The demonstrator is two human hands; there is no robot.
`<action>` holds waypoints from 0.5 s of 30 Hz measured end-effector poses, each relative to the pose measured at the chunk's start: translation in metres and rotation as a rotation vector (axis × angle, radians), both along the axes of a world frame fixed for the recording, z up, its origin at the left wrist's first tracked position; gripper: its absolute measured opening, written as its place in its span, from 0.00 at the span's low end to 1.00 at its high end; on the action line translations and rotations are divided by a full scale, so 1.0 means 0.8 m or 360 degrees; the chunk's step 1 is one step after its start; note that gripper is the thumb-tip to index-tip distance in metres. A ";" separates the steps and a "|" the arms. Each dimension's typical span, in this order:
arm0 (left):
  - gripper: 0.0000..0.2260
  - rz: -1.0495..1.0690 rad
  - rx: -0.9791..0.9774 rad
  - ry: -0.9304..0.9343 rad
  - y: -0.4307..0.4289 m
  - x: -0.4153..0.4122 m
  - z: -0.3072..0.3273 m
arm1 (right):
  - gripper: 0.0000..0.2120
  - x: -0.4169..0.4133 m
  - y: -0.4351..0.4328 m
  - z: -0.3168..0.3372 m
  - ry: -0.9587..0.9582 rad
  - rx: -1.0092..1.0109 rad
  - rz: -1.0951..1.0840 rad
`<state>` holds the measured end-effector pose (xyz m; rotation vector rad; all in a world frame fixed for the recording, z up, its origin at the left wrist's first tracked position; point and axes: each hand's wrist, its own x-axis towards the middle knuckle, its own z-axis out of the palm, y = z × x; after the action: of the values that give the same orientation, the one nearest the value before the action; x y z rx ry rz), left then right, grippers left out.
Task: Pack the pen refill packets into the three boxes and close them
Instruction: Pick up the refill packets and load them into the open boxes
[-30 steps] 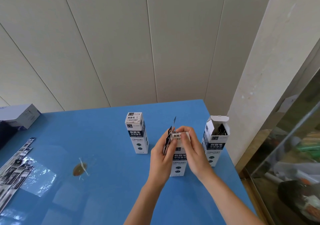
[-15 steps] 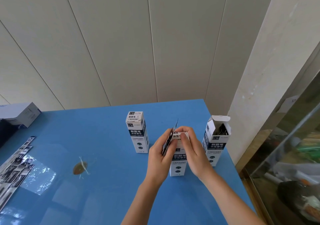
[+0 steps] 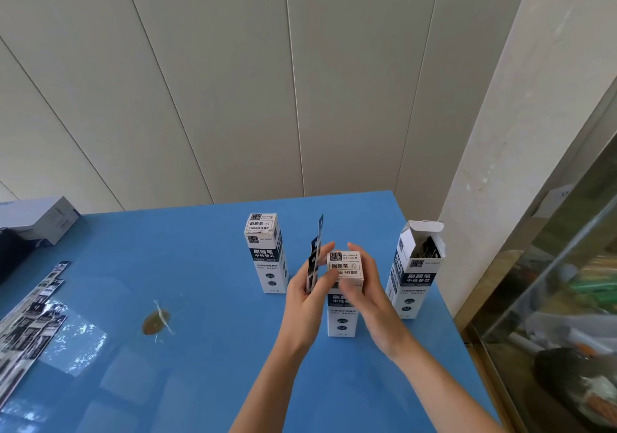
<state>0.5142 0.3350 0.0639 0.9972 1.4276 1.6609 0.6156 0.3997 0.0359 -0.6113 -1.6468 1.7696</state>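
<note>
While the left hand (image 3: 307, 299) pinches a thin sheaf of pen refill packets (image 3: 316, 249) upright between thumb and fingers, the right hand (image 3: 370, 299) is curled round the top of the middle box (image 3: 342, 319), fingers behind the lid and thumb in front, just below and right of the frame's centre. That box stands on the blue table (image 3: 200, 366), its lid looking tucked down.

The packets seem light, flat and glossy, so they will likely bend and slide over one another; a pinch low on the sheaf should keep them together. The cartons are thin card, tall and narrow, easily tipped or dented, and are best steadied near the top edges while a flap is pressed.

Just left of the hands stands the closed box (image 3: 267, 255). To the right is the open box (image 3: 415, 275), flap up, dark packets showing inside, near the table's right edge. Loose packets (image 3: 30, 319) lie at the frame's left edge, a grey carton (image 3: 41, 219) above them, and a brown taped spot (image 3: 156, 322) lower centre-left. Nothing stands between the hands and the open box.
</note>
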 end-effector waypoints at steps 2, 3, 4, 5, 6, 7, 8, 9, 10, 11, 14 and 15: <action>0.17 0.0023 -0.0035 0.0005 -0.001 -0.003 0.002 | 0.32 0.011 0.001 -0.016 -0.0268 0.0182 0.0005; 0.17 0.0049 -0.0063 0.0033 -0.001 -0.005 0.003 | 0.33 0.014 0.002 -0.024 -0.0394 0.0271 -0.0032; 0.16 0.0080 -0.0091 0.0062 -0.001 -0.008 0.004 | 0.32 0.016 0.004 -0.031 -0.0474 0.0322 -0.0065; 0.16 0.0107 -0.0109 0.0088 -0.002 -0.012 0.003 | 0.30 0.018 0.006 -0.035 -0.0517 0.0336 -0.0080; 0.16 0.0131 -0.0113 0.0117 -0.005 -0.015 0.003 | 0.29 0.019 0.009 -0.038 -0.0549 0.0337 -0.0082; 0.16 0.0152 -0.0108 0.0133 -0.008 -0.020 0.003 | 0.27 0.019 0.013 -0.039 -0.0569 0.0332 -0.0077; 0.14 0.0172 -0.0103 0.0116 -0.013 -0.026 0.003 | 0.27 0.018 0.016 -0.040 -0.0580 0.0328 -0.0075; 0.12 0.0180 -0.0097 0.0073 -0.018 -0.031 0.005 | 0.27 0.015 0.019 -0.040 -0.0580 0.0327 -0.0069; 0.10 0.0179 -0.0090 0.0033 -0.024 -0.035 0.007 | 0.27 0.012 0.022 -0.040 -0.0576 0.0330 -0.0060; 0.08 0.0166 -0.0084 0.0018 -0.030 -0.039 0.010 | 0.27 0.007 0.024 -0.039 -0.0573 0.0331 -0.0044; 0.06 0.0076 -0.0111 0.0051 -0.044 -0.051 0.018 | 0.27 -0.009 0.027 -0.037 -0.0585 0.0348 0.0004; 0.08 0.0021 -0.0117 0.0039 -0.048 -0.054 0.022 | 0.27 -0.013 0.027 -0.036 -0.0591 0.0356 0.0005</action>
<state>0.4713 0.2967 0.0815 0.9719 1.5031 1.5991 0.6048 0.4216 0.0071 -0.8699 -2.0601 1.5081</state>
